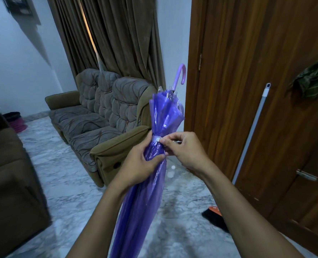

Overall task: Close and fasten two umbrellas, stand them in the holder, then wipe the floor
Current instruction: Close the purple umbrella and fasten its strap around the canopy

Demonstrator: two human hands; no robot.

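Fingers of the right hand are curled in and pinch the small white snap on the strap, which circles the gathered canopy. Whether the snap is pressed home I cannot tell. The left hand wraps round the folds just below the strap, thumb across the front, holding the bundle tight.

The purple umbrella is folded and held in mid-air at the middle of the view. It slants from the near bottom edge up to its hooked handle at the far end.

By my reading, this umbrella is closed and its fastening is at the last touch. A second umbrella is not in view and I cannot pick out a holder, so closing the other, standing both and wiping all seem left to do.

The marble floor below shows pale spots just beyond the hands, which may be water. On the right a long pole leans against the wooden door, with a dark brush head on the floor near it. A sofa stands on the far left.
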